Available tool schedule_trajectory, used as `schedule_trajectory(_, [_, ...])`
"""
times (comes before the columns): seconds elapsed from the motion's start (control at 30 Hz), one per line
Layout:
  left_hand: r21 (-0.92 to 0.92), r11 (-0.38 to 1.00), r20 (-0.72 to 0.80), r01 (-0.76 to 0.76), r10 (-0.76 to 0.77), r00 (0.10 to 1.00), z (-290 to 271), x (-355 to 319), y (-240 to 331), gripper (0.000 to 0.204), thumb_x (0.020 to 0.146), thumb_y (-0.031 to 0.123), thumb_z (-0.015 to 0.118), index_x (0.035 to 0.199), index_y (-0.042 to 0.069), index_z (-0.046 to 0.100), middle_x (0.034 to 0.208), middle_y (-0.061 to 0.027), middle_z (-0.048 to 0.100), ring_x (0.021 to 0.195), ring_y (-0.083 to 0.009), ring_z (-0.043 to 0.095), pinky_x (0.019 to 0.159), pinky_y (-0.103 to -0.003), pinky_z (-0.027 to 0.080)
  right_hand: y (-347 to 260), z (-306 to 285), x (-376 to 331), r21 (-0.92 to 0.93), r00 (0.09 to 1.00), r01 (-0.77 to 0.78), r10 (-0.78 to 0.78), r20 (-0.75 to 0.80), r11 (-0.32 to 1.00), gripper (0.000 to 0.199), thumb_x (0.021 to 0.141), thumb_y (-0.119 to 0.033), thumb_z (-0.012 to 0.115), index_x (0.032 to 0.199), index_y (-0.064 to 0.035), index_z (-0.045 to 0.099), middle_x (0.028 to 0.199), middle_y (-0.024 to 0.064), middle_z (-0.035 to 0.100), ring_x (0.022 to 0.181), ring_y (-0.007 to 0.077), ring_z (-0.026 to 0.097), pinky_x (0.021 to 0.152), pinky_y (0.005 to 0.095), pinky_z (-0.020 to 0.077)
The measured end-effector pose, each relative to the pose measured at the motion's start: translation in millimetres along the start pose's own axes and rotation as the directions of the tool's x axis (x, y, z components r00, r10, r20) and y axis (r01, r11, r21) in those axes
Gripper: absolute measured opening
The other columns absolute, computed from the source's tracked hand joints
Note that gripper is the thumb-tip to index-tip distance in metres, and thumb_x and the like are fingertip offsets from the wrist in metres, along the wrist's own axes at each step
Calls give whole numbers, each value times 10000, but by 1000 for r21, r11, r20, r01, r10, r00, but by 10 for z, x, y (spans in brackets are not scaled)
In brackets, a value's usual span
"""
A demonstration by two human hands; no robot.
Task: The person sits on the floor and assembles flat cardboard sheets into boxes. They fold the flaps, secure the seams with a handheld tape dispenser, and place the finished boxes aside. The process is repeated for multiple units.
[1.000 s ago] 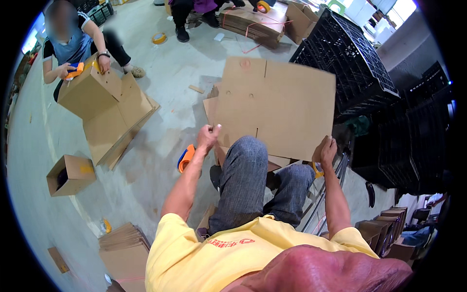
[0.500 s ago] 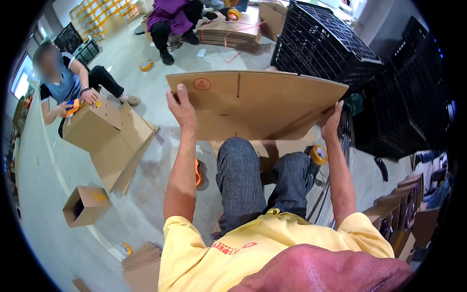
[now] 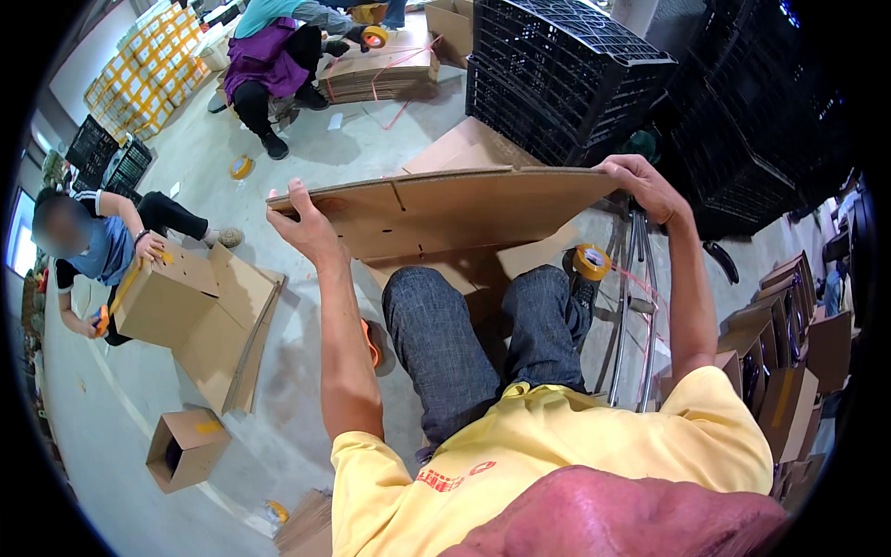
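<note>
A folded flat cardboard box (image 3: 464,215) stands on edge in front of my knees, its top tilted toward me. My left hand (image 3: 309,227) grips its left end, thumb on the near side. At the upper right corner my right hand (image 3: 647,188) is wrapped over the edge, its fingertips partly hidden. More flat cardboard (image 3: 469,148) lies on the floor behind it. Beside my right foot is a roll of yellow tape (image 3: 591,262). An orange object (image 3: 372,343), partly covered by my left forearm, lies next to my left leg.
Black plastic crates (image 3: 566,79) are stacked ahead on the right, near metal rods (image 3: 631,306). To the left a co-worker (image 3: 116,241) tapes a carton (image 3: 167,292). Another person (image 3: 269,70) crouches by bundled cardboard (image 3: 385,74). Open cartons (image 3: 780,343) line the right side.
The top edge of the flat box has tipped toward me. My right hand has moved up to its corner. The co-worker's tape dispenser has moved down from the carton, pulling out tape.
</note>
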State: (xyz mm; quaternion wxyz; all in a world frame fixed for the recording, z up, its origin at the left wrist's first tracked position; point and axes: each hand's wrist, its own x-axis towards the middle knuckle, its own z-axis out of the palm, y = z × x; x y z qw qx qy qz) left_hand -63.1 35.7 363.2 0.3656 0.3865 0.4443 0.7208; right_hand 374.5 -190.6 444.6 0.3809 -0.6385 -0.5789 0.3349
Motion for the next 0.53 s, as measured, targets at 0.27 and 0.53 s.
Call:
schedule_trajectory(0.27, [-90, 996, 120, 8, 3, 993, -118, 66, -98, 745, 1028, 398, 686, 1559, -9, 358, 1452, -123, 485, 1315, -215, 474, 1139, -370, 363, -146, 142, 293, -44, 866, 30, -4, 500, 999, 427, 1052, -398, 667, 1142, 7, 766, 967, -3, 708, 910, 85, 599, 839, 296, 518])
schedule_trajectory(0.53, [-50, 997, 357, 53, -32, 934, -263, 114, -22, 915, 995, 407, 708, 1656, 42, 192, 1601, -107, 354, 1476, -216, 315, 1252, -401, 201, 62, -114, 638, -37, 914, -105, 111, 390, 994, 497, 1064, -459, 631, 1296, -34, 742, 1142, 18, 749, 1047, 67, 624, 962, 241, 508])
